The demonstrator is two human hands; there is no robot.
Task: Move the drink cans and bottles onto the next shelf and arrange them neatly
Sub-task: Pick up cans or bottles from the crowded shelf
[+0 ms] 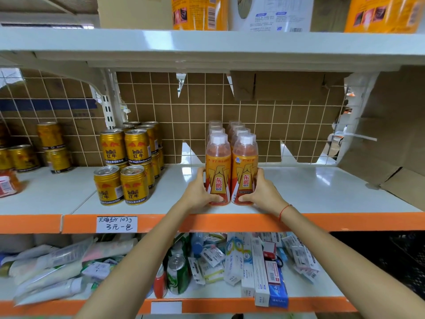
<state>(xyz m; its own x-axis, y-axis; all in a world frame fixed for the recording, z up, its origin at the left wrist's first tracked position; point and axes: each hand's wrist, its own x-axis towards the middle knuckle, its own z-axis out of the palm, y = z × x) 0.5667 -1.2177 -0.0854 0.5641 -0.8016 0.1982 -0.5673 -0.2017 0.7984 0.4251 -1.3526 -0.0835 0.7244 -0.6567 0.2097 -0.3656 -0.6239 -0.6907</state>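
Two rows of orange drink bottles with white caps stand on the white shelf (322, 192), running front to back. My left hand (199, 192) grips the front left bottle (218, 171) from its left side. My right hand (262, 192) grips the front right bottle (245, 171) from its right side. Both bottles are upright and touch each other near the shelf's front edge. Gold Red Bull cans (134, 185) stand stacked in two layers to the left of the bottles.
More gold cans (54, 148) sit on the neighbouring shelf at far left. A wire grid with cardboard (287, 88) backs the shelf. Torn cardboard (391, 176) lies at the right end. The lower shelf (230, 293) holds toothpaste boxes, tubes and a green can.
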